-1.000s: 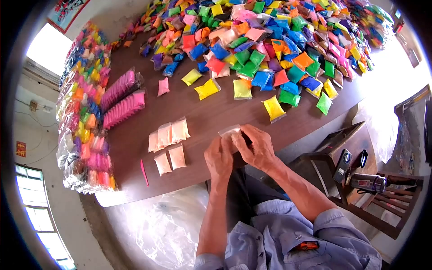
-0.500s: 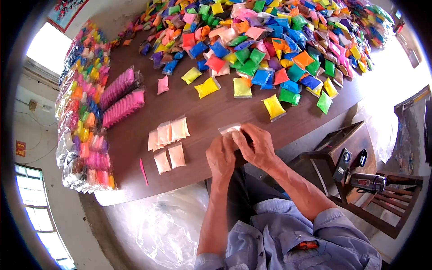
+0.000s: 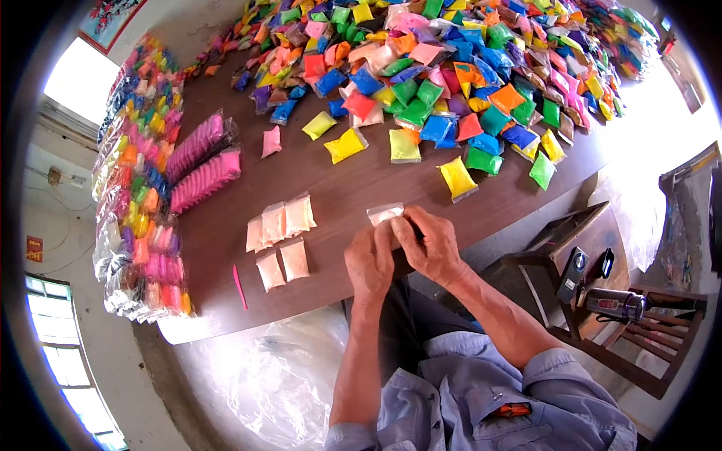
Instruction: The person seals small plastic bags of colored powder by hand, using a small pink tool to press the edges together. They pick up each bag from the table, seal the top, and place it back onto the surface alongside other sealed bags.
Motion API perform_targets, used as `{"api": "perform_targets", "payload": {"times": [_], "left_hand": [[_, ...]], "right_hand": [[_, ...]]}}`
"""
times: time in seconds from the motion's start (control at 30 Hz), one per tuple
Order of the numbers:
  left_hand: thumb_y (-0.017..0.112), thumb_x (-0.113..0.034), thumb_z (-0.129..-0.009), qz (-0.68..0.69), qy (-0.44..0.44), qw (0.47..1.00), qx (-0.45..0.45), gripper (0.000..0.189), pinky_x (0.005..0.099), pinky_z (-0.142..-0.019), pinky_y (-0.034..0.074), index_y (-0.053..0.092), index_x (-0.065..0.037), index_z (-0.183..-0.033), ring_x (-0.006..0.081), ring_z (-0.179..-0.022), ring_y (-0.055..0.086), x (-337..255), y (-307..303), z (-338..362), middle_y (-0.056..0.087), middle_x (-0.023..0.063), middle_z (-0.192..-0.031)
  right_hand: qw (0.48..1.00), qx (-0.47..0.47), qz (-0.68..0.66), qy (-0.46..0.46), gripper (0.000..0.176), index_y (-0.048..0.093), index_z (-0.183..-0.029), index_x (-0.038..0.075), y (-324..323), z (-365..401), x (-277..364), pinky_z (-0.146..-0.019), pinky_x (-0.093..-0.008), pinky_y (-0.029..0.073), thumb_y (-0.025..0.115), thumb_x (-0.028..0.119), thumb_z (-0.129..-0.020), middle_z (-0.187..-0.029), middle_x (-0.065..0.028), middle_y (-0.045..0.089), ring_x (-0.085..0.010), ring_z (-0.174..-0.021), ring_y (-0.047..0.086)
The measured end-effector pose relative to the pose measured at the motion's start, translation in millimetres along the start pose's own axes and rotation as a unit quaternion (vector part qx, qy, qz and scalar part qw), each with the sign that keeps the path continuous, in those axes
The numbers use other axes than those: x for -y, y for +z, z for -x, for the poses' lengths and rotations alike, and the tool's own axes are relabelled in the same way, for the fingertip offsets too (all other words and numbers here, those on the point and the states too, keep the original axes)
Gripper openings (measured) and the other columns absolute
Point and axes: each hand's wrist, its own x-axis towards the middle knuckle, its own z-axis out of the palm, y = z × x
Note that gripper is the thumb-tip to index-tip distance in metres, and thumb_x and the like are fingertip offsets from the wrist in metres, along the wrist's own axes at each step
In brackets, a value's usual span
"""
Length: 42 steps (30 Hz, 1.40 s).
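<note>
Between both hands, above the table's front edge, is a small clear packet with pale contents. My left hand pinches its near left side, and the fingers of my right hand close on its right side. The hands cover the packet's lower part. To their left lie peach packets, several side by side in a row, with two more peach packets just below. A thin pink stick-like tool rests on the table left of these.
A large heap of colourful packets covers the far side of the brown table. Two rows of pink packets lie at left beside a long stack of bagged packets. At right, a wooden stool holds a flask.
The packet's top edge is tilted slightly differently and shows a little more above the fingers. Both hands stay almost in place.
</note>
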Motion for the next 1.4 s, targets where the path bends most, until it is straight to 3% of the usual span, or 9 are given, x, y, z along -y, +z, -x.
{"api": "perform_targets", "payload": {"times": [0.33,0.4,0.43,0.5,0.73,0.83,1.03,1.1,1.4], "left_hand": [[0.057,-0.027,-0.110,0.056,0.010,0.998,0.032,0.037,0.0351,-0.061,0.047,0.067,0.003,-0.090,0.0155,-0.068,0.057,-10.1,-2.1,-1.2,0.067,0.0151,-0.075],[0.064,-0.021,-0.105,0.019,0.014,0.999,0.024,0.027,0.0401,-0.065,0.051,0.069,0.002,-0.092,0.0399,-0.073,0.065,-13.1,1.1,-1.1,0.068,0.0234,-0.082],[0.064,-0.021,-0.105,0.019,0.013,0.999,0.023,0.027,0.0401,-0.065,0.051,0.069,0.002,-0.092,0.0399,-0.073,0.065,-9.0,1.2,-0.7,0.068,0.0234,-0.082],[0.055,-0.025,-0.110,-0.068,0.062,0.996,0.019,0.035,0.0371,-0.060,0.049,0.069,0.002,-0.092,0.0223,-0.069,0.064,0.7,0.9,-0.3,0.069,0.0176,-0.077],[0.057,-0.025,-0.110,-0.058,0.012,0.998,0.023,0.034,0.0362,-0.059,0.048,0.068,0.002,-0.092,0.0195,-0.067,0.061,-0.6,-1.4,0.5,0.068,0.0156,-0.075],[0.066,-0.018,-0.103,0.031,-0.017,0.999,0.014,0.027,0.0444,-0.059,0.045,0.065,0.003,-0.086,0.0382,-0.062,0.059,-9.7,-1.6,-1.2,0.062,0.0215,-0.074],[0.071,-0.016,-0.100,0.011,0.024,1.000,0.014,0.026,0.0414,-0.059,0.046,0.064,0.003,-0.084,0.0332,-0.062,0.057,-3.6,-1.6,-0.9,0.061,0.0199,-0.073],[0.068,-0.027,-0.105,-0.033,0.018,0.999,0.032,0.031,0.0315,-0.057,0.044,0.070,0.001,-0.092,0.0109,-0.066,0.051,2.6,-4.0,-0.3,0.062,0.0075,-0.069],[0.066,-0.025,-0.105,0.070,-0.060,0.995,0.050,0.028,0.0303,-0.063,0.046,0.073,0.001,-0.098,0.0107,-0.072,0.055,-8.4,-9.7,-2.1,0.066,0.0070,-0.078]], "right_hand": [[0.996,-0.026,-0.054,0.059,0.018,0.062,-0.104,-0.001,2.2,3.5,-11.6,-0.058,-0.0334,0.048,0.065,0.017,-0.102,-0.078,-0.0162,0.063,-0.0235,-0.061,0.059],[0.996,-0.022,-0.052,0.073,0.020,0.064,-0.105,0.000,0.5,2.5,-10.1,-0.059,-0.0348,0.051,0.065,0.020,-0.103,-0.080,-0.0177,0.066,-0.0272,-0.064,0.064],[0.995,-0.018,-0.050,0.086,0.022,0.065,-0.105,0.001,0.3,1.9,-8.8,-0.060,-0.0362,0.054,0.065,0.023,-0.103,-0.083,-0.0192,0.069,-0.0309,-0.067,0.069],[0.994,-0.003,-0.057,0.096,0.024,0.065,-0.105,0.001,-0.4,0.8,-4.6,-0.060,-0.0363,0.055,0.065,0.024,-0.103,-0.083,-0.0193,0.069,-0.0305,-0.068,0.069],[0.993,0.010,-0.065,0.095,0.025,0.064,-0.106,0.002,0.8,2.5,-7.6,-0.061,-0.0366,0.055,0.062,0.027,-0.105,-0.084,-0.0181,0.068,-0.0284,-0.069,0.070],[0.995,-0.025,-0.052,0.077,0.026,0.063,-0.105,0.002,2.1,2.5,-14.8,-0.061,-0.0353,0.054,0.061,0.028,-0.105,-0.083,-0.0178,0.067,-0.0273,-0.068,0.068],[0.992,-0.025,-0.064,0.102,0.027,0.061,-0.104,0.000,3.4,1.5,-10.2,-0.059,-0.0352,0.051,0.060,0.027,-0.106,-0.083,-0.0188,0.066,-0.0264,-0.066,0.066],[0.991,-0.012,-0.068,0.112,0.027,0.061,-0.104,0.000,2.0,2.4,-12.6,-0.059,-0.0357,0.051,0.060,0.027,-0.106,-0.083,-0.0190,0.066,-0.0269,-0.066,0.066],[0.993,-0.022,-0.067,0.093,0.025,0.061,-0.107,0.000,2.8,2.9,-14.6,-0.061,-0.0369,0.051,0.060,0.025,-0.107,-0.085,-0.0197,0.067,-0.0289,-0.070,0.067]]}}
